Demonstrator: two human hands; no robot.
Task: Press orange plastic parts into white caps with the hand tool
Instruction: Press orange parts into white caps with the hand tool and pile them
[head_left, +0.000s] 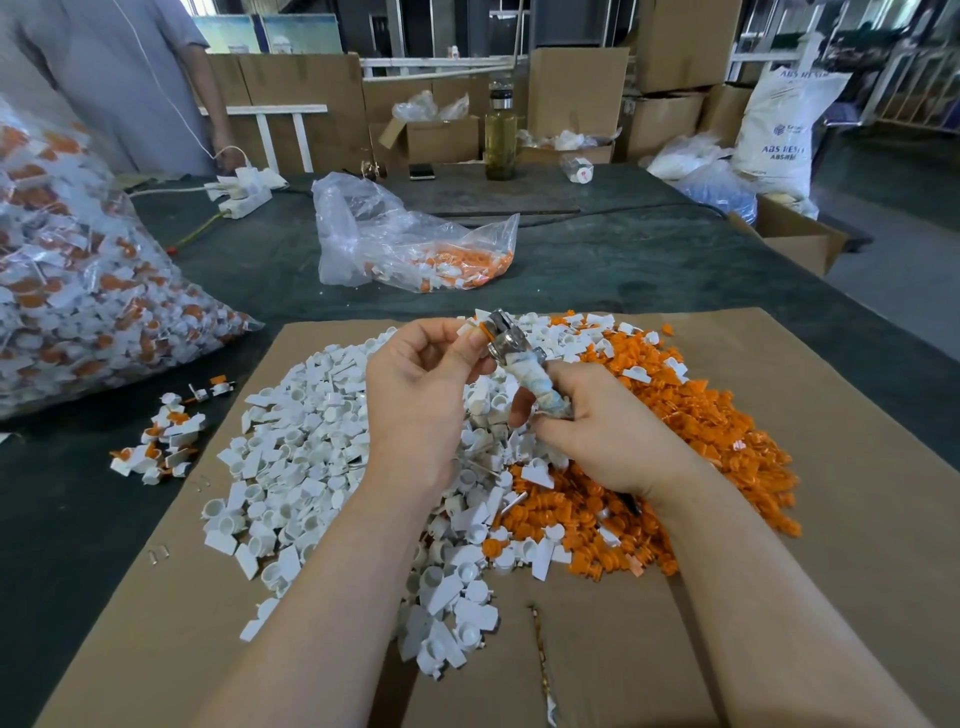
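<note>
A small white plastic cap with an orange plastic part (480, 328) seated against it is pinched between the thumb and curled fingers of the left hand (423, 395), the grip being closed tightly round the piece. The piece is held against the metal head of a hand tool with a cloth-wrapped handle (524, 364), whose handle is enclosed by the curled fingers and thumb of the right hand (608, 431); that grip is likewise closed, and the tool is tilted with its head up and away from the person. Both hands are raised above a flat brown cardboard sheet (779, 613) laid over the near part of the dark green worktop (597, 260). On the sheet a heap of loose white plastic caps (311, 467) is spread to the left, touching a heap of loose orange plastic parts (717, 431) to the right. A small cluster of assembled white-and-orange pieces (166, 441) lies on the worktop just beside the sheet's left edge. A large clear plastic bag filled with assembled pieces (78, 260) is set at the worktop's left edge.
</note>
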